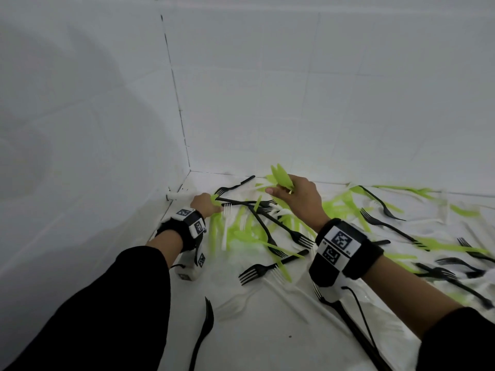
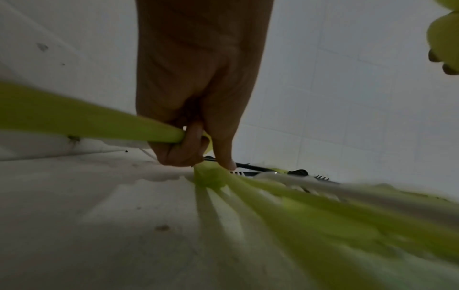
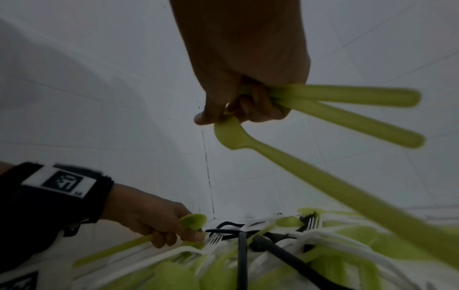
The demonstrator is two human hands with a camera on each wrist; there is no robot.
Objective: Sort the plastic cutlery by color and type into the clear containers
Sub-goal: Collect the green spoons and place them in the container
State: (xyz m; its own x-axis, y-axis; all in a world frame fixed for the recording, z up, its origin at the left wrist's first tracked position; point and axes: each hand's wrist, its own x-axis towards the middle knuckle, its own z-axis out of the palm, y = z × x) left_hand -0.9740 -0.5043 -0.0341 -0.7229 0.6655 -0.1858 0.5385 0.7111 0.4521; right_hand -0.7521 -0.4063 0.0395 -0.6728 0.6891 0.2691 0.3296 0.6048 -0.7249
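The right hand [image 1: 300,199] is raised above the pile of plastic cutlery [image 1: 267,231] with its fingers curled tight round a bunch of green spoons [image 3: 347,109]; in the right wrist view two handles fan out toward 3 o'clock and 4 o'clock, and a third spoon hangs with its bowl pinched under the thumb and its handle running down toward 5 o'clock. In the head view the bowls of that bunch stick up past the knuckles at about 11 o'clock of the hand. The left hand [image 1: 205,204] is low at the pile's 9 o'clock edge, close to the corner of the tiled wall [image 1: 321,89], and grips a single green spoon [image 3: 192,220], bowl showing above the fingers and handle trailing back past the wrist. The pile lies on a white tabletop [image 1: 254,338], a tangle of green, white and black pieces: black forks [image 1: 257,271] cross over green handles at the centre, a white fork [image 1: 226,223] lies just beside the left hand at its 4 o'clock, and more green and black pieces spread toward 3 o'clock. Another black fork [image 1: 205,330] lies apart at 6 o'clock. Each wrist wears a black band with a printed marker [image 1: 341,241].
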